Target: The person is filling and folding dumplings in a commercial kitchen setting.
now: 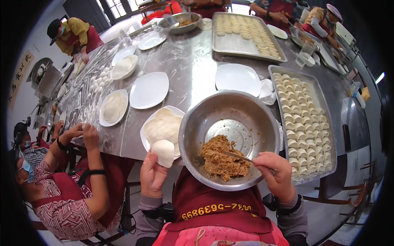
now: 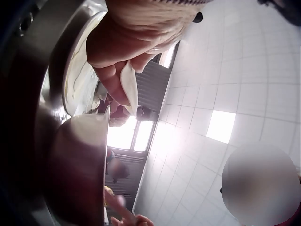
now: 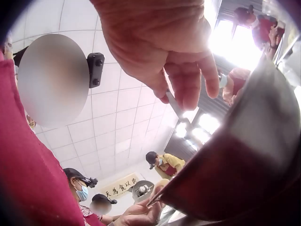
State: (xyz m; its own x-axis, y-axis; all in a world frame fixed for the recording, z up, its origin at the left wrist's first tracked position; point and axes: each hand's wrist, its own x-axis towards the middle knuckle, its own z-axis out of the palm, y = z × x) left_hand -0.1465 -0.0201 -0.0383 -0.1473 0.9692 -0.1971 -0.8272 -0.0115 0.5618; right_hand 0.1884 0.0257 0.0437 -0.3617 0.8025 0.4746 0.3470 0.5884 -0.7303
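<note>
My left hand [image 1: 153, 177] pinches a round, pale dumpling wrapper [image 1: 164, 152] between thumb and fingers, left of the big metal bowl [image 1: 269, 117]. From the left wrist view, the wrapper [image 2: 128, 87] is seen nearly edge-on and slightly bent. Brown minced filling [image 1: 219, 164] lies in the near part of the bowl. Over the bowl's right rim, my right hand [image 1: 278, 174] grips a slim metal utensil [image 1: 240, 156], whose far end is hidden in the filling. A plate [image 1: 179, 111] of stacked wrappers [image 1: 162, 127] stands just beyond my left hand.
At right, a metal tray [image 1: 315, 92] holds rows of folded dumplings; another tray [image 1: 232, 43] lies farther back. White plates [image 1: 150, 90] stand across the floury steel table [image 1: 188, 74]. Close at left, a seated person's arm [image 1: 98, 180] reaches over the table edge. Others work around the far sides.
</note>
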